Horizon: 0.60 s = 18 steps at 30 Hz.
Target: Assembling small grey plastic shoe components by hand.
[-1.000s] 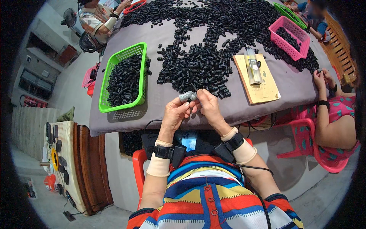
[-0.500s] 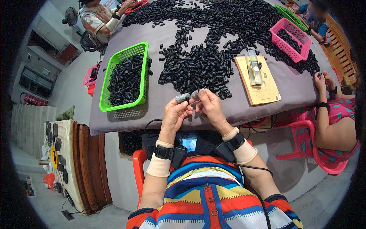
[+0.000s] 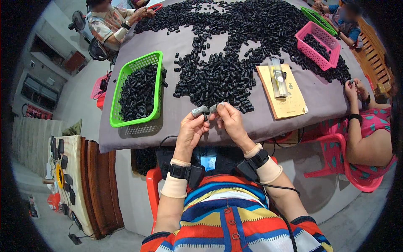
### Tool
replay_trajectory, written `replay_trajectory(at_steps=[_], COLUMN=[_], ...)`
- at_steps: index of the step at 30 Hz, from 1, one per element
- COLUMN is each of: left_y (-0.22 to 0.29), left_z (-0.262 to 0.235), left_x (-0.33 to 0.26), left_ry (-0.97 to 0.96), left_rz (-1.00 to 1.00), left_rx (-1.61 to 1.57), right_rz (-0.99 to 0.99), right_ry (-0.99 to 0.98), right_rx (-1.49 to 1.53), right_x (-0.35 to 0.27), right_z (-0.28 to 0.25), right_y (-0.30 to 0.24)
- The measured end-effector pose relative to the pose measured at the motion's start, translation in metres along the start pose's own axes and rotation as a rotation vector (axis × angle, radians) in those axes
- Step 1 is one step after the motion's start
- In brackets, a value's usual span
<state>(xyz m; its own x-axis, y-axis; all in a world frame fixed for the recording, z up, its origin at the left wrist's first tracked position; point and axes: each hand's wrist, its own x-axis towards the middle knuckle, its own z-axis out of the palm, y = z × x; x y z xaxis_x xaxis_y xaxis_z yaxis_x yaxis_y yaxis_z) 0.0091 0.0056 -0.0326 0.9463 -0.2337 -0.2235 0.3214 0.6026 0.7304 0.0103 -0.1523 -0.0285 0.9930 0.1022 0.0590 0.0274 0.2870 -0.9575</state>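
Observation:
My left hand (image 3: 190, 131) is closed in a pinch at the table's near edge, thumb against a forefinger that seems to wear a grey cover (image 3: 199, 111). A small black piece (image 3: 206, 116) shows at its fingertips; its exact shape is too small to make out. Close beside it, my right hand (image 3: 232, 122) is also pinched, with a similar grey-covered fingertip (image 3: 215, 107). What lies between the right fingers is hidden. Just beyond both hands spreads a pile of short black cylindrical pieces (image 3: 216, 80).
To the left stands a green basket (image 3: 158, 94) of black pieces. A yellow booklet (image 3: 289, 105) carrying a clear plastic case (image 3: 278, 82) lies to the right, with a pink basket (image 3: 312, 54) farther off. Other people sit around the cloth-covered table (image 3: 130, 46).
Both hands stay pinched close together, with slight finger movement. The whole view has shifted a little. The person at the far left has moved their arms.

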Motion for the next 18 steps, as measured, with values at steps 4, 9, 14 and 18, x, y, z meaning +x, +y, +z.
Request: replay_trajectory(at_steps=[4, 9, 14, 18], left_y=[-0.001, -0.003, -0.002, -0.001], left_z=[-0.006, -0.016, -0.019, -0.018], left_x=[-0.002, -0.001, -0.001, -0.002], left_ry=[-0.042, -0.076, -0.073, -0.086], left_rz=[0.017, 0.030, 0.036, 0.023], left_rx=[-0.019, -0.082, -0.130, -0.126], right_rz=[-0.090, -0.278, -0.440, -0.461], right_ry=[0.050, -0.031, -0.038, -0.021], right_rx=[-0.155, -0.586, -0.780, -0.732], right_x=[-0.001, -0.009, -0.013, -0.014], right_z=[0.000, 0.006, 0.010, 0.013], right_y=[0.002, -0.010, -0.007, -0.009])
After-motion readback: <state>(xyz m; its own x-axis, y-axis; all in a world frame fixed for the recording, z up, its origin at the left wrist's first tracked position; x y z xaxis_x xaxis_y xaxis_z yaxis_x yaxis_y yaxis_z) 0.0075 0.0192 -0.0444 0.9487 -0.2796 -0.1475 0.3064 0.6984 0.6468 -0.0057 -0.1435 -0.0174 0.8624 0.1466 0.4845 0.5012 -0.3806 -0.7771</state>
